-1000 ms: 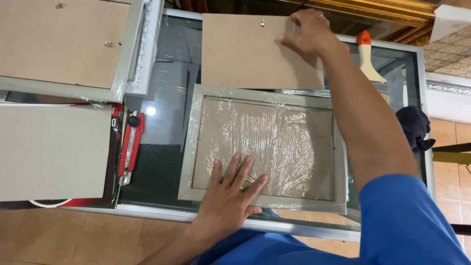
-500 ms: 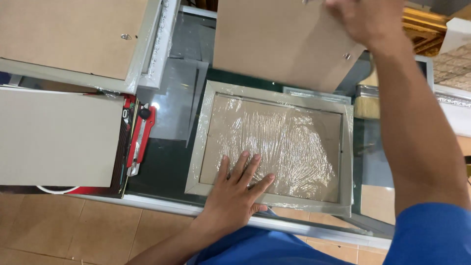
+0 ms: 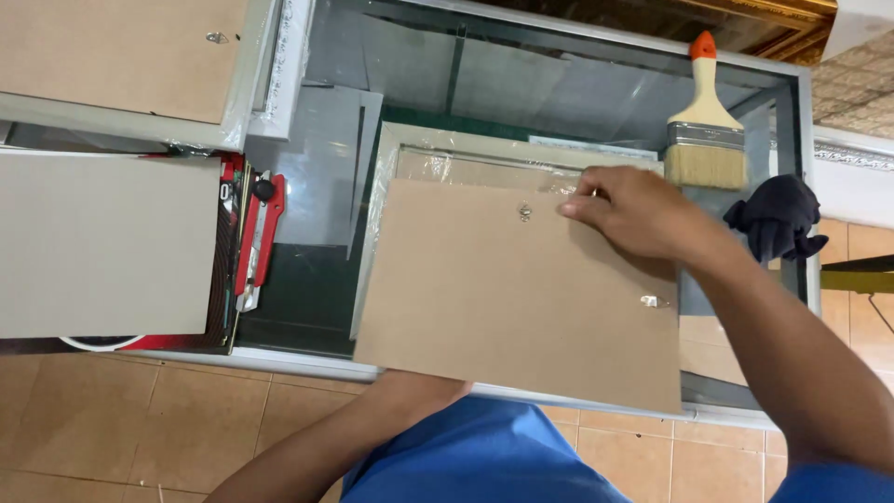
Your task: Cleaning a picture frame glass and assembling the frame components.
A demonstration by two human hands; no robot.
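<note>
Gripped by the right hand (image 3: pixel 638 210) at its far edge, a brown backing board (image 3: pixel 521 298) is held flat above a pale picture frame (image 3: pixel 391 149). The fingers are curled over the board's upper edge, close to a small metal hanger (image 3: pixel 525 212) fixed near the middle of that edge. A second small metal fitting (image 3: pixel 650 301) is seen near the board's right side. The left hand is hidden beneath the board; only its forearm (image 3: pixel 326 452) is seen, reaching up under the near edge, so its grip cannot be told.

Most of the frame is covered by the board; its top rail and left rail are left showing, with a strip of clear plastic wrap (image 3: pixel 466 168) visible just past the board's far edge. The frame is laid on a glass-topped table (image 3: pixel 559 84) with a white rim.

Beyond the right hand, a wide paintbrush (image 3: pixel 705 130) with pale bristles and an orange-tipped handle is laid on the glass. A dark glove (image 3: pixel 778 216) is seen just right of it, at the table's edge. To the left of the frame, a red utility knife (image 3: pixel 256 237) is laid beside a red ruler-like tool. Further left, a plain grey board (image 3: pixel 102 242) is seen, and above it another wrapped frame (image 3: pixel 130 65), face down, with a brown back. Tan floor tiles (image 3: pixel 140 419) are seen below the table.
</note>
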